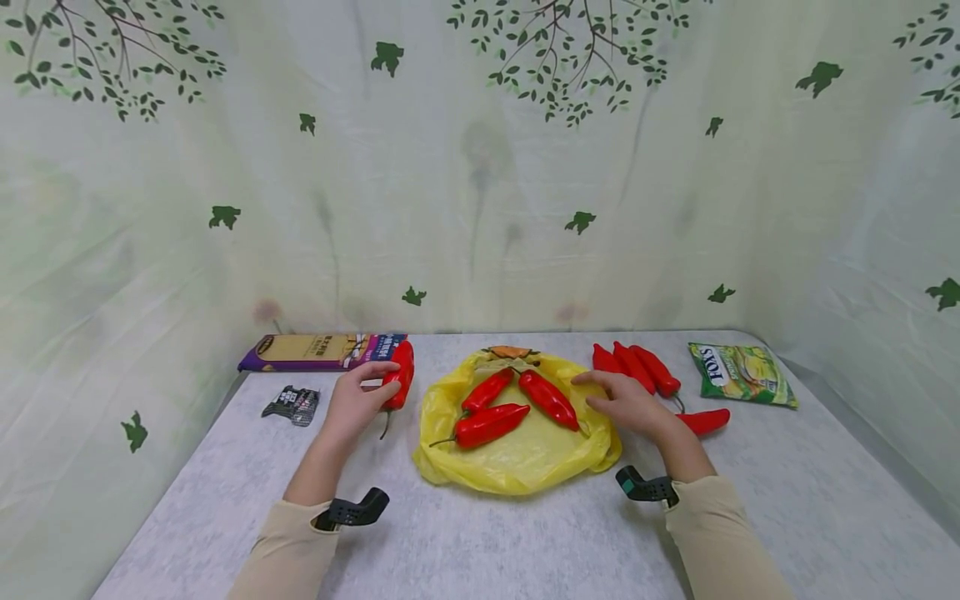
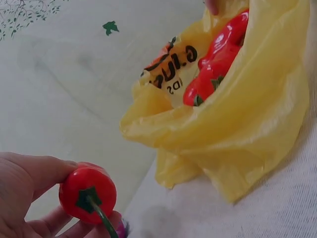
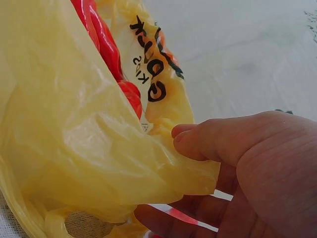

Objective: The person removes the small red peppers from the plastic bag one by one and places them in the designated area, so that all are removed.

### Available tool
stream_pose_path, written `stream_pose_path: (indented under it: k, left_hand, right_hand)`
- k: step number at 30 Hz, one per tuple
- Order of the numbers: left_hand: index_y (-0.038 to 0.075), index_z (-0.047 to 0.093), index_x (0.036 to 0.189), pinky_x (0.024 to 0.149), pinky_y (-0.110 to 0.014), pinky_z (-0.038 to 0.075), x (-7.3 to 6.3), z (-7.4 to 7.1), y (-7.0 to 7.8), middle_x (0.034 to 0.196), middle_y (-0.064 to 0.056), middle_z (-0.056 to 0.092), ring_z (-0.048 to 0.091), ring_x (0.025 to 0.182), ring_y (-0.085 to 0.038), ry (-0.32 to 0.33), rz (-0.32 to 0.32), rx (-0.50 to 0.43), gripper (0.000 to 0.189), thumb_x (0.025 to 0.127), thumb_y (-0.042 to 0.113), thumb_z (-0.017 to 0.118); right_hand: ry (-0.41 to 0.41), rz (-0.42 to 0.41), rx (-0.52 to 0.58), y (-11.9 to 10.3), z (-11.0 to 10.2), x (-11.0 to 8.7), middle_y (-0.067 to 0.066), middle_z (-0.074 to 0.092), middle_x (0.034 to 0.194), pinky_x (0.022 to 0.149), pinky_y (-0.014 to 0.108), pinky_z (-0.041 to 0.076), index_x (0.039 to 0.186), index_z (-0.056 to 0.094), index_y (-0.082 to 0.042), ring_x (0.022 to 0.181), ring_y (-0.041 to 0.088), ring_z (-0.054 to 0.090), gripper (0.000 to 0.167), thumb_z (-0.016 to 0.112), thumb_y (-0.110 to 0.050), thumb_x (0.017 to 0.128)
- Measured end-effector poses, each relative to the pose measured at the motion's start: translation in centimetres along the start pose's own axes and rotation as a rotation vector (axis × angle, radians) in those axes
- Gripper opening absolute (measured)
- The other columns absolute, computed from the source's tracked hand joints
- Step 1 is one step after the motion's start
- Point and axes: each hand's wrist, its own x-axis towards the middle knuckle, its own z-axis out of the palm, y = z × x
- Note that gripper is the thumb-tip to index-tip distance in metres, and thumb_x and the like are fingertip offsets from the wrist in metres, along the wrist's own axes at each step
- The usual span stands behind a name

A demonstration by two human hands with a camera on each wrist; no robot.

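My left hand (image 1: 358, 400) grips a red chili pepper (image 1: 402, 375) left of the yellow plastic bag (image 1: 517, 475); in the left wrist view its green stem points toward the camera. The bag lies spread open at the middle of the table, with dark print inside its far edge. Three red peppers (image 1: 491, 426) rest in it. At the bag's right rim is my right hand (image 1: 626, 404), thumb on the inner side and fingers outside, pinching the yellow plastic (image 3: 198, 171) in the right wrist view.
Right of the bag lie several more red peppers (image 1: 652, 371), one (image 1: 705, 421) partly behind my right wrist. A green FOX'S packet (image 1: 742, 375) is at the far right. A purple and tan package (image 1: 315, 352) and a small black wrapper (image 1: 292, 405) lie at the left.
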Motion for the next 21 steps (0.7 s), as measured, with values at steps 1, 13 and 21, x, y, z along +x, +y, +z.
stream_pose_path:
  k: [1, 13, 21]
  left_hand:
    - [0.016, 0.060, 0.135, 0.094, -0.036, 0.059, 0.1, -0.1, -0.1, 0.142, -0.015, 0.051, 0.055, 0.125, -0.035, -0.003, -0.006, 0.002, 0.039, 0.097, 0.024, 0.064]
    - [0.015, 0.060, 0.134, 0.088, -0.032, 0.059, 0.6, -1.6, -1.1, 0.142, -0.018, 0.051, 0.051, 0.124, -0.034, -0.048, -0.085, 0.148, 0.038, 0.097, 0.025, 0.064]
    - [0.013, 0.059, 0.135, 0.094, -0.038, 0.058, 0.9, -2.2, -2.1, 0.144, -0.019, 0.050, 0.048, 0.128, -0.036, -0.013, -0.132, 0.138, 0.040, 0.097, 0.022, 0.064]
  right_hand:
    - [0.000, 0.002, -0.001, 0.0, 0.0, 0.0, 0.015, 0.057, 0.141, 0.097, 0.046, 0.056, 0.133, 0.063, -0.018, 0.124, 0.032, 0.053, 0.039, 0.065, -0.017, 0.094]
    - [-0.003, 0.000, -0.013, 0.1, 0.0, 0.1, 0.015, 0.057, 0.140, 0.096, 0.046, 0.057, 0.134, 0.062, -0.018, 0.124, 0.032, 0.053, 0.040, 0.065, -0.017, 0.094]
    - [-0.007, -0.010, -0.016, -0.1, 0.0, 0.1, 0.016, 0.057, 0.140, 0.095, 0.045, 0.057, 0.133, 0.062, -0.017, 0.122, 0.031, 0.053, 0.040, 0.065, -0.016, 0.094]
